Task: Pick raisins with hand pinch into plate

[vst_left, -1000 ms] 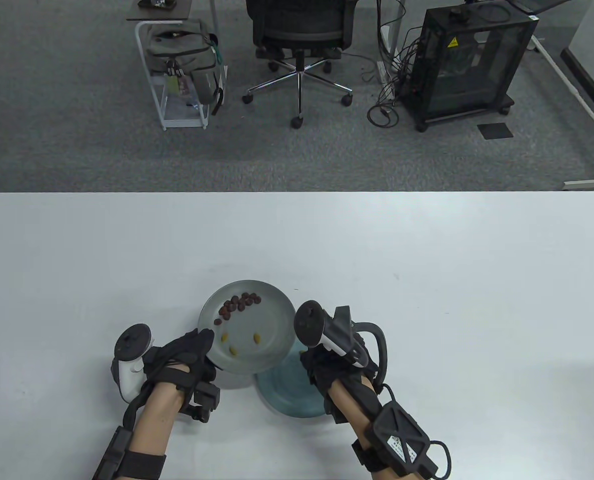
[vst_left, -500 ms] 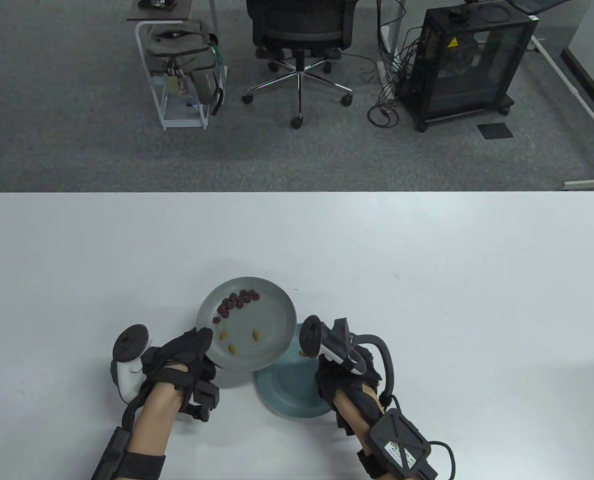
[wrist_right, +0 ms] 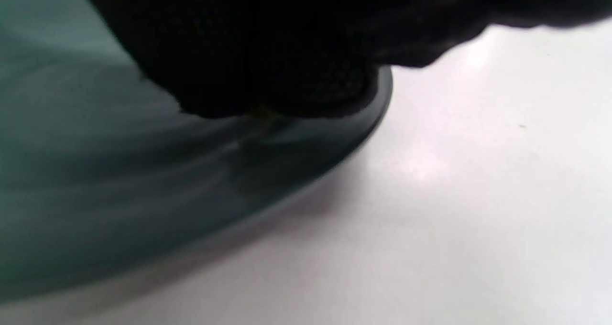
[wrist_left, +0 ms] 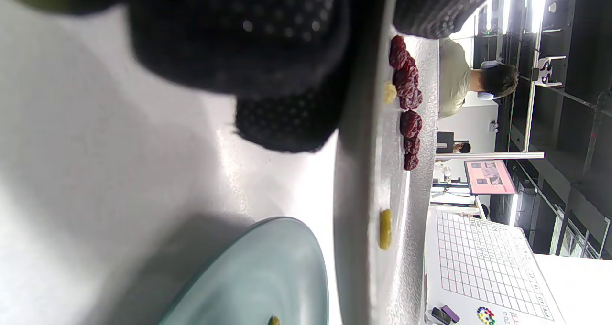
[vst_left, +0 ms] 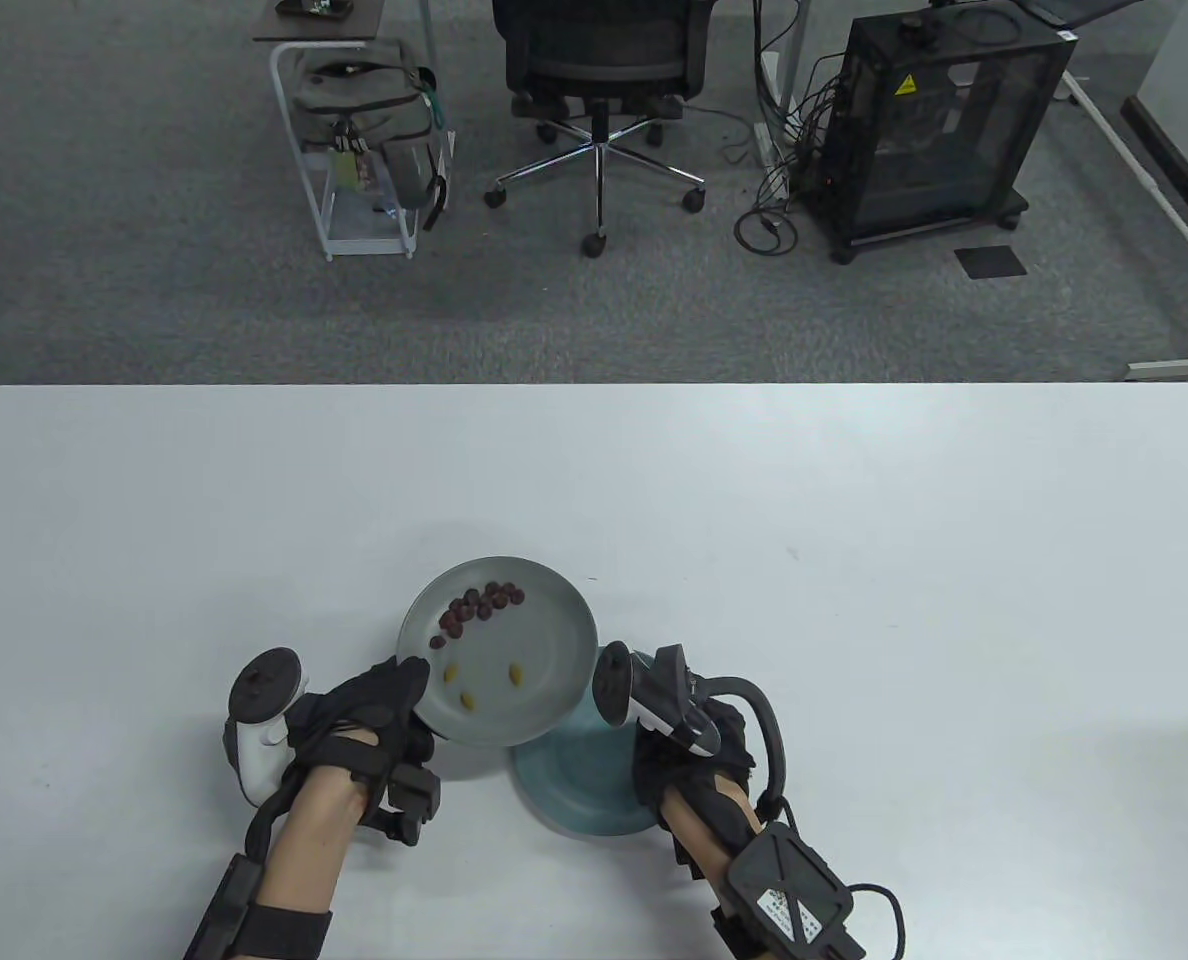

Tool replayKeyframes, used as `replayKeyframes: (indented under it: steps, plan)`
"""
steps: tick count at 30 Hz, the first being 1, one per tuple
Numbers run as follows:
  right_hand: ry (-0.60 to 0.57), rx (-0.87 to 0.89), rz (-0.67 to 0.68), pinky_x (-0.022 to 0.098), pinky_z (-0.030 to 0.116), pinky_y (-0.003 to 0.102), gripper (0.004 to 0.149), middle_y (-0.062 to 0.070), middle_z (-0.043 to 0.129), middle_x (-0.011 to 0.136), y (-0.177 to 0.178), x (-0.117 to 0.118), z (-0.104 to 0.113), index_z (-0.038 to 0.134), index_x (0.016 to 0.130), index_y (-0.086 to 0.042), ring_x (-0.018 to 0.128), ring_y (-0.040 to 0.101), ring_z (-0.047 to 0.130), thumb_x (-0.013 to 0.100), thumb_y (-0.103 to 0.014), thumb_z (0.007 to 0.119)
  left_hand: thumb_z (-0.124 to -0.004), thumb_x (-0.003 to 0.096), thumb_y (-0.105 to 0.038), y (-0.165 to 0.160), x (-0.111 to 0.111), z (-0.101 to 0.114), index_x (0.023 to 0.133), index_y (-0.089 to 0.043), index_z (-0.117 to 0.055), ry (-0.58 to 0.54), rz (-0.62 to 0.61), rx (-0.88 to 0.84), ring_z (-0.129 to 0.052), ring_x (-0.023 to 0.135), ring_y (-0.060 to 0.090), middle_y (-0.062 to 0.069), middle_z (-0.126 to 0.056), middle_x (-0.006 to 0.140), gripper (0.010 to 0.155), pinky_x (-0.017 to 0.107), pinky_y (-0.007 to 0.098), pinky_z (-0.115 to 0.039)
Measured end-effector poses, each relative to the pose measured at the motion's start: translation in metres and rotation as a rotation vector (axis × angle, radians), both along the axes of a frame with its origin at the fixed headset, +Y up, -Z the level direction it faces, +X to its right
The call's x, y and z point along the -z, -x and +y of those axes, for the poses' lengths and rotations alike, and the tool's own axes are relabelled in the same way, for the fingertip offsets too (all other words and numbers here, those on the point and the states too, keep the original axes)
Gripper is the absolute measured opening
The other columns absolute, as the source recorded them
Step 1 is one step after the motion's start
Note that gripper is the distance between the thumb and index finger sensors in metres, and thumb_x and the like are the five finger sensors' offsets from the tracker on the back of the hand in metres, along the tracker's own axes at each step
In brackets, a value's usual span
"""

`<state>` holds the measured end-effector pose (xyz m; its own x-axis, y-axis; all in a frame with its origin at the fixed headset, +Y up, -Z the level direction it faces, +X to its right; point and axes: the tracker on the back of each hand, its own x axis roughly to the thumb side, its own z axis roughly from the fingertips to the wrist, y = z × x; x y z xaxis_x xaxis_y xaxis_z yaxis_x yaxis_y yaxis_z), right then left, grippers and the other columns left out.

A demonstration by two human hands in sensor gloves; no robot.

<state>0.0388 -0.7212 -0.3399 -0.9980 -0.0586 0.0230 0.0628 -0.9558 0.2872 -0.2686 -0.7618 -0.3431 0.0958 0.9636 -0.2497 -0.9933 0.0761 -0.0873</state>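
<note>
grey plate (vst_left: 554,640): matt, speckled | teal plate (vst_left: 579,790): glossy glaze | table (vst_left: 854,560): smooth, sheeny | gloves: dotted knit cloth

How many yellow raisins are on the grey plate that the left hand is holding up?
3 on the grey plate: one yellow raisin near the left rim, one toward the near edge, one near the middle. The teal plate may hold more, hidden by the right hand.

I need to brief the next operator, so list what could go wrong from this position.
1. The left hand holds the grey plate off the table by one edge; a tilt could roll the dark raisins and yellow raisins off.
2. The grey plate overhangs the teal plate, so the right hand, low over the teal plate, might bump it when lifting.
</note>
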Motion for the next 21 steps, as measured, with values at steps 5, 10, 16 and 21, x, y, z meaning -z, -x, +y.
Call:
replayKeyframes:
  steps: [5,10,16,21]
  plan:
    - [0.0,-0.025,-0.012,0.025,0.087,0.039,0.048,0.005,0.108,0.044,-0.001,0.0,0.0,0.092,0.077,-0.01,0.025,0.02,0.098,0.039,-0.038,0.1,-0.073,0.0518,-0.037,-0.001,0.0,0.0,0.084,0.004,-0.078,-0.002,-0.007,0.005,-0.1,0.015,0.02,0.017,-0.104,0.048,0.053,0.017,0.041,-0.083]
    - [-0.041,0.046,-0.035,0.025,0.087,0.039,0.051,0.005,0.108,0.045,-0.008,-0.002,0.015,0.092,0.078,-0.009,0.025,0.02,0.098,0.039,-0.042,0.099,-0.073,0.0517,-0.037,-0.001,0.001,0.0,0.084,0.005,-0.078,-0.004,-0.008,0.01,-0.1,0.015,0.021,0.017,-0.104,0.048,0.053,0.017,0.041,-0.083]
    - [-0.088,0.114,-0.055,0.024,0.087,0.039,0.05,0.005,0.108,0.044,-0.017,-0.004,0.029,0.093,0.078,-0.01,0.025,0.02,0.098,0.04,-0.043,0.097,-0.073,0.0517,-0.037,-0.001,0.001,-0.001,0.084,0.005,-0.078,-0.002,-0.006,0.014,-0.1,0.015,0.021,0.017,-0.104,0.048,0.053,0.017,0.041,-0.083]
    - [-0.109,0.147,-0.055,0.024,0.087,0.039,0.05,0.005,0.108,0.044,-0.018,-0.007,0.037,0.093,0.077,-0.01,0.024,0.02,0.098,0.04,-0.043,0.097,-0.073,0.0517,-0.037,-0.003,0.0,-0.003,0.084,0.004,-0.078,0.004,-0.006,0.025,-0.1,0.015,0.021,0.017,-0.104,0.048,0.053,0.017,0.041,-0.083]
